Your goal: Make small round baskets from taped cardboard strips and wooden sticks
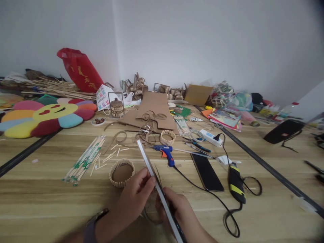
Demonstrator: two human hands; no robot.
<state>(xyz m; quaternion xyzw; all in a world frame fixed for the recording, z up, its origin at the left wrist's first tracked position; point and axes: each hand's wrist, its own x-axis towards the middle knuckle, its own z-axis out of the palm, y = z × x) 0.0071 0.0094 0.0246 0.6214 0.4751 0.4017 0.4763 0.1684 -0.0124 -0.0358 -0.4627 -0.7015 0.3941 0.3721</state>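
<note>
Lower centre of frame: one metal ruler [145,157], slanting, pinched between left hand's [138,190] thumb and fingers, right hand [177,206] curled around its lower part, beside one stick-walled round basket [111,173].

Dark-cased watch [98,216] with grey-purple strap [90,233], left wrist [97,224].
</note>
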